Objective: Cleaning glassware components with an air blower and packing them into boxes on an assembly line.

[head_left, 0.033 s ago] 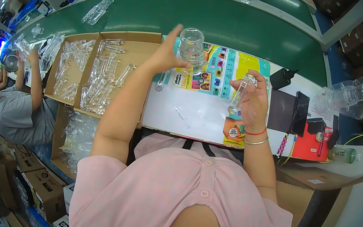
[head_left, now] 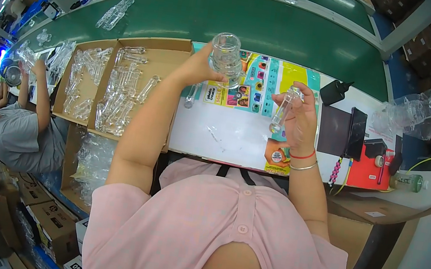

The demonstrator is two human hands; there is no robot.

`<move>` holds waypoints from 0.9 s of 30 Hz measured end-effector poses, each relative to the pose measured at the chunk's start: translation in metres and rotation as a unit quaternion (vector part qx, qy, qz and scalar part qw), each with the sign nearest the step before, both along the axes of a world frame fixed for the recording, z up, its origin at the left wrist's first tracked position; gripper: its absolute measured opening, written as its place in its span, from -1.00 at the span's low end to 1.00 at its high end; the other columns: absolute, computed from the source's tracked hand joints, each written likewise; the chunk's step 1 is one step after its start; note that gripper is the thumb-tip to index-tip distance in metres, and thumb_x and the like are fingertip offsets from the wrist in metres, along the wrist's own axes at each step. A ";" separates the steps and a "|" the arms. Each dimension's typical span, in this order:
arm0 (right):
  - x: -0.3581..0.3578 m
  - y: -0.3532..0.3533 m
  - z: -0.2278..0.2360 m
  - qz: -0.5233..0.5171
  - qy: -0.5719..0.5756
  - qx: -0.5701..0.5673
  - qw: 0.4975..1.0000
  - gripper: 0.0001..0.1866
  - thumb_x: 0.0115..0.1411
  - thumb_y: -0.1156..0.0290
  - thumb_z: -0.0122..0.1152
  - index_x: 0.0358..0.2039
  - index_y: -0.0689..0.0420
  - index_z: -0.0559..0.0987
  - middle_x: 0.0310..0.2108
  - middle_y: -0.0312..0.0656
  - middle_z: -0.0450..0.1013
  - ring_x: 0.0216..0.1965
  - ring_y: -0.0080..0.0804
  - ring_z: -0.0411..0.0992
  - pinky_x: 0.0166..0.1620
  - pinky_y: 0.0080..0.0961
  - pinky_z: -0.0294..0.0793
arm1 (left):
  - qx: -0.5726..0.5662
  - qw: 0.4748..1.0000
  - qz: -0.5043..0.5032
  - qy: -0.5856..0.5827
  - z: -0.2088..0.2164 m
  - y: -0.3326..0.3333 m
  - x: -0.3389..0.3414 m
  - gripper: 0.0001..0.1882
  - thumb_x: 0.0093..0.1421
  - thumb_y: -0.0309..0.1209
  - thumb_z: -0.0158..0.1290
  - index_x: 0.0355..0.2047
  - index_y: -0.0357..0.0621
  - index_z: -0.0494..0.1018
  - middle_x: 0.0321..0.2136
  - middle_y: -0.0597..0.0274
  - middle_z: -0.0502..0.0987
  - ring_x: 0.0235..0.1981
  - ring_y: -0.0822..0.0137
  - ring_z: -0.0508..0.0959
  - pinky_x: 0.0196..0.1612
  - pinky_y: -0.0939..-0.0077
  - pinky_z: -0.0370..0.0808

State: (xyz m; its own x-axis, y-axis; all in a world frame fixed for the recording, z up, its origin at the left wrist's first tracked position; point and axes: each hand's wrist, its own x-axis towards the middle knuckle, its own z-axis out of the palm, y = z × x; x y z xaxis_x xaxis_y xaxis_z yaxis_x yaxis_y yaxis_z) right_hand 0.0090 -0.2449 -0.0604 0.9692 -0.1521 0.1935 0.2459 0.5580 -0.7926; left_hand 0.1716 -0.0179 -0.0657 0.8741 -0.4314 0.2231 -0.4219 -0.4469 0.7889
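My left hand is closed around the side of a clear, ribbed glass vessel, which stands upright on a colourful printed sheet. Its thumb lies along the lower near side, and the fingers are partly hidden behind the glass. To the right, my right hand pinches a short clear glass tube near its upper end, with the lower end tilted toward me. Beside my left wrist another small glass tube lies on the white board.
Left of me, a cardboard tray holds many clear glass tubes. A black bottle, a phone and a red box sit at right, near bagged glassware. A co-worker handles glass at far left.
My left hand's raised fingers have come down and closed around the glass vessel. In my right hand the tube has tilted slightly.
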 end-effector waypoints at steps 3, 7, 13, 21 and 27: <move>0.001 0.001 -0.005 -0.009 0.014 -0.008 1.000 -0.59 0.16 0.25 0.05 -0.04 0.13 0.25 -0.33 -0.09 0.45 -0.21 -0.29 0.43 0.02 -0.31 0.30 | 0.069 0.969 -0.111 0.208 0.000 -0.007 0.008 -0.09 -0.34 -0.42 0.36 0.06 -0.21 0.14 -0.07 0.08 0.37 -0.02 0.24 0.37 0.11 0.42 0.21; -0.003 -0.002 0.000 -0.066 -0.021 -0.098 0.993 -0.57 0.16 0.22 0.04 -0.04 0.16 0.25 -0.33 -0.08 0.45 -0.20 -0.29 0.43 0.01 -0.33 0.30 | -0.126 0.969 -0.102 0.188 0.010 -0.020 -0.021 -0.23 -0.26 -0.35 0.33 -0.03 -0.24 0.23 -0.14 0.13 0.42 -0.09 0.26 0.43 0.02 0.42 0.31; -0.023 0.014 0.034 -0.095 -0.111 -0.202 0.968 -0.53 0.15 0.17 0.05 -0.04 0.20 0.24 -0.35 -0.08 0.46 -0.21 -0.29 0.43 -0.01 -0.29 0.32 | -0.409 0.862 -0.122 0.276 0.068 -0.010 -0.114 -0.16 -0.27 -0.29 0.35 0.01 -0.27 0.20 -0.14 0.12 0.39 -0.12 0.31 0.42 -0.06 0.46 0.38; -0.037 0.027 0.048 -0.064 -0.153 -0.227 0.960 -0.52 0.10 0.23 0.14 -0.05 0.21 0.26 -0.16 0.09 0.37 -0.18 -0.26 0.41 -0.07 -0.37 0.37 | -0.349 0.923 -0.097 0.132 0.089 -0.005 -0.144 -0.14 -0.31 -0.21 0.37 0.00 -0.28 0.23 -0.14 0.14 0.40 -0.13 0.35 0.42 -0.10 0.48 0.38; -0.039 0.025 0.043 -0.067 -0.173 -0.270 0.945 -0.53 0.07 0.31 0.19 -0.05 0.21 0.27 -0.11 0.11 0.34 -0.13 -0.24 0.38 -0.06 -0.41 0.36 | -0.326 0.939 -0.071 0.088 0.089 -0.006 -0.147 -0.19 -0.29 -0.20 0.36 -0.04 -0.29 0.28 -0.22 0.15 0.42 -0.19 0.35 0.45 -0.14 0.49 0.39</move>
State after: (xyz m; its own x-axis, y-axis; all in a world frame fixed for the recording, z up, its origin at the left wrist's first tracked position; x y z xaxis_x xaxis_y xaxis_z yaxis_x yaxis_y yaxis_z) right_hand -0.0303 -0.2198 -0.0174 0.8132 -0.0583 0.5791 0.5816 0.0408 -0.8125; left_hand 0.0251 -0.0243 0.0231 0.8667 -0.3679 0.3368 -0.2777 0.2050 0.9385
